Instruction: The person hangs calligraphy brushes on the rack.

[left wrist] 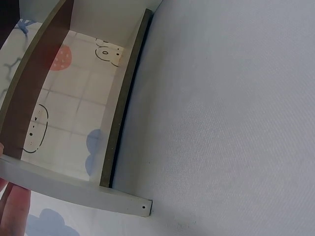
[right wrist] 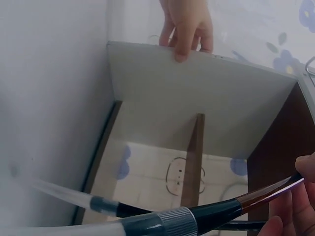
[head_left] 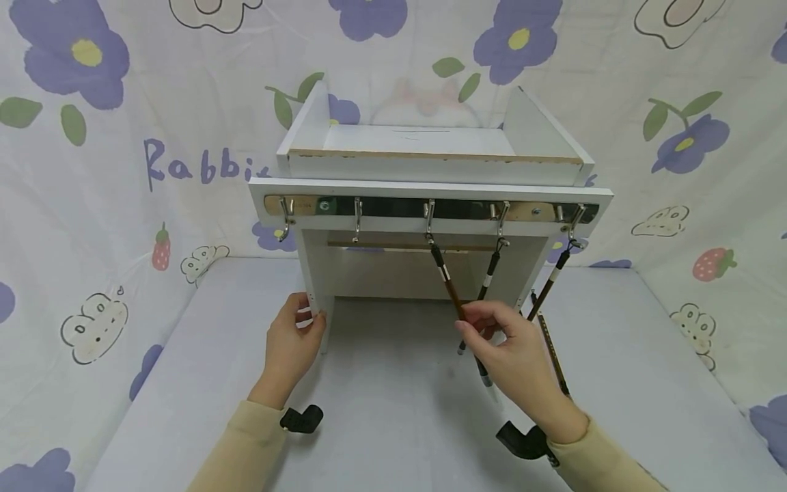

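Observation:
My right hand (head_left: 507, 345) pinches the brown handle of a calligraphy brush (head_left: 451, 283) between thumb and fingers. The brush's top loop is at the middle hook (head_left: 430, 213) of a metal hook strip, and it slants down with its covered tip (right wrist: 64, 231) large in the right wrist view. Another brush (head_left: 490, 270) hangs from the hook beside it, partly behind my hand. A third brush (head_left: 550, 280) hangs from the rightmost hook. My left hand (head_left: 289, 345) grips the front edge of the left side panel (right wrist: 162, 73) of a white shelf (head_left: 430, 190).
The two left hooks (head_left: 286, 215) hold nothing. A dark brush with gold markings (head_left: 551, 352) slants beyond my right wrist. The shelf stands on a white-covered table (head_left: 393, 424), before a flowered cloth (head_left: 203, 89). Crossbars (left wrist: 125, 103) span the shelf's back.

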The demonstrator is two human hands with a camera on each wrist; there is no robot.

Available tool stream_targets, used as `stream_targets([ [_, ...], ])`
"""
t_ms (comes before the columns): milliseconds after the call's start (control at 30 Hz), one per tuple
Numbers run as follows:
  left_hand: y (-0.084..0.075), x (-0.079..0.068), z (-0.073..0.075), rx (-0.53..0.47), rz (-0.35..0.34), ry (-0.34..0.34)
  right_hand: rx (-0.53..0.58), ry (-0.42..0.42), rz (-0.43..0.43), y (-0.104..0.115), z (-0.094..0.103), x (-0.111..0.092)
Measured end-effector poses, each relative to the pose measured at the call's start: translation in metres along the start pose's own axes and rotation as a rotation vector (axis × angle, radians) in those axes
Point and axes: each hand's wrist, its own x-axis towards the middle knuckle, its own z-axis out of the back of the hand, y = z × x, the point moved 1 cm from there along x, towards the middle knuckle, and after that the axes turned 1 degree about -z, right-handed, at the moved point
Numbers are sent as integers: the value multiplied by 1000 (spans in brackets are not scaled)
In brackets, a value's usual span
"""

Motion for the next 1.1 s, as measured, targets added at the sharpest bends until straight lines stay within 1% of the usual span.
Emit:
stream_targets([
  [100, 0, 0, 0, 0, 1, 1, 27, 9, -8, 0, -4, -1],
  [200, 0, 0, 0, -1, 0, -1, 52, 29, -20, -12, -10, -2],
  [267, 0, 0, 0, -1, 3, 0, 73, 45, -41, -20, -15, -3],
  [367, -1, 0, 1, -4, 10, 3, 102, 63, -82, -26, -22, -3],
  [600, -2, 0, 0, 9, 22, 3, 105, 48, -177, -27, -40, -2],
  [700, -1, 0, 1, 9, 21, -3, 123, 54, -208, -24, -49, 0],
  [867, 0, -1, 1, 7, 15, -9, 150, 58, -227, -19, -61, 7],
  [1100, 0, 0, 0, 3, 16, 0, 122, 28, -232, -22, -67, 11],
])
